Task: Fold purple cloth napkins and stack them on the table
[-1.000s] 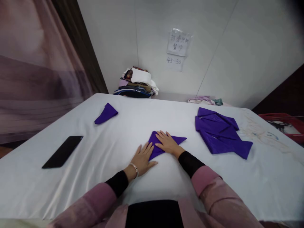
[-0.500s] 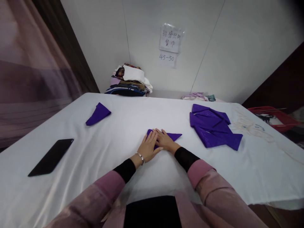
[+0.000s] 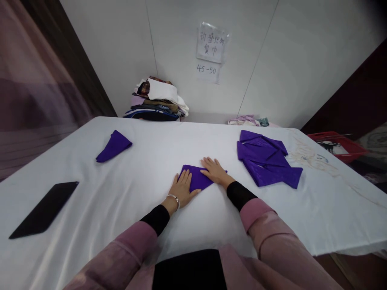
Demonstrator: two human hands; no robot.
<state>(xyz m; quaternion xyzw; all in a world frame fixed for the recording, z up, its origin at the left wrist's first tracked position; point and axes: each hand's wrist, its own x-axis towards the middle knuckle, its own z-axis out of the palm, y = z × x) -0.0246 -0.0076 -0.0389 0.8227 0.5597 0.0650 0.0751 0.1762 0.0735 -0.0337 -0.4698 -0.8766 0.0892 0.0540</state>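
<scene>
A purple cloth napkin (image 3: 198, 179), folded into a pointed wedge, lies on the white-covered table (image 3: 163, 149) in front of me. My left hand (image 3: 182, 187) rests flat over its left end, fingers stretched out. On the right part of the napkin lies my right hand (image 3: 214, 170), open, palm down, partly hiding the tip. Between the two hands the middle of the fabric shows. A second folded purple napkin (image 3: 114, 146) sits farther left, and a group of overlapping purple napkins (image 3: 266, 159) lies to the right.
At the left is a flat black panel (image 3: 45, 209). Behind the table's far edge a stack of folded clothes (image 3: 157, 100) and more cloth (image 3: 246, 120) stand by the wall. A red basket (image 3: 347, 155) is beyond the right edge. Handwritten sheets (image 3: 211, 44) hang on the wall.
My hands have moved apart across the napkin, the left one to the left and the right one to the right, uncovering its middle. The camera view has shifted slightly.
</scene>
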